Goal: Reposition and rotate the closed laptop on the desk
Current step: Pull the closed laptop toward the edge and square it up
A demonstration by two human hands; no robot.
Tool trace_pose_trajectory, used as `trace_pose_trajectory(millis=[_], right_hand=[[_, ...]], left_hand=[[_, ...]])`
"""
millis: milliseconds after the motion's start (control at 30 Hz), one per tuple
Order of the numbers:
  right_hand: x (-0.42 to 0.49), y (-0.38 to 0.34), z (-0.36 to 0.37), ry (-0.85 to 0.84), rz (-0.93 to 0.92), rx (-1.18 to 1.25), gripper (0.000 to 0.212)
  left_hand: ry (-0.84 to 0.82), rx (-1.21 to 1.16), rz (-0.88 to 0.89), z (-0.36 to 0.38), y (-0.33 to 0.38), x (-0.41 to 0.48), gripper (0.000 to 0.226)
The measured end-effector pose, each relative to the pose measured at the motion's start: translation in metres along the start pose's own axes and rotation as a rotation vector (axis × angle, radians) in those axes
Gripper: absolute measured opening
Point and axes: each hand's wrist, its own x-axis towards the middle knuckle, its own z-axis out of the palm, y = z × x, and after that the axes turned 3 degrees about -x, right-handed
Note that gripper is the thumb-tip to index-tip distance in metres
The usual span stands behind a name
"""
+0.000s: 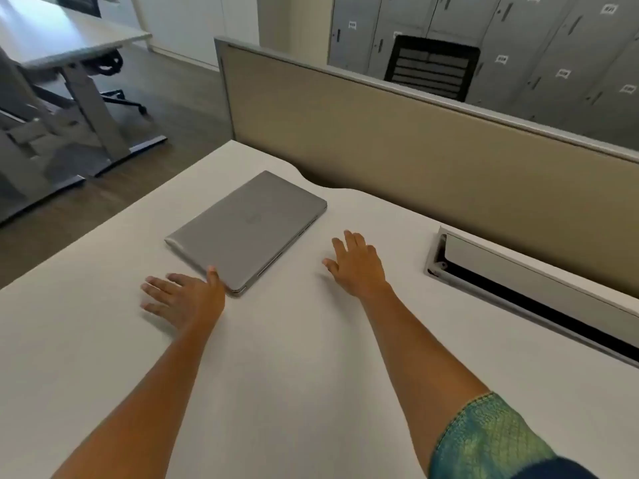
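A closed silver laptop (pixel 249 229) lies flat on the white desk (pixel 294 357), turned at an angle with one corner pointing toward me. My left hand (pixel 183 299) is spread open just left of that near corner, its thumb touching the laptop's near edge. My right hand (pixel 356 264) hovers open to the right of the laptop, fingers apart, a short gap away from its right side. Neither hand holds anything.
A beige partition (pixel 415 143) runs along the desk's far side. An open cable tray (pixel 518 288) with a raised lid sits at the right. The desk's left edge drops to the floor; another desk (pixel 62 39) and chair stand beyond.
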Motion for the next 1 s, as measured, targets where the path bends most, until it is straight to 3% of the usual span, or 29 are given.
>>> trace_pose_trajectory(millis=[100,433,700,1000], right_hand=[[0.045,-0.007,0.000,-0.005,-0.005,0.019,0.057],[0.166,-0.027,0.003,-0.035,0.108,0.335,0.057],[0.200,-0.033,0.014,-0.064,0.180,0.415,0.060],[0.205,-0.023,0.000,-0.191,0.238,0.439,0.047]], left_hand=[[-0.031,0.030,-0.081,0.001,-0.003,0.027,0.084],[0.018,-0.134,0.037,0.033,0.011,0.056,0.072],[0.091,-0.160,0.062,0.036,0.010,0.053,0.068],[-0.066,-0.233,-0.211,0.002,0.038,0.076,0.051]])
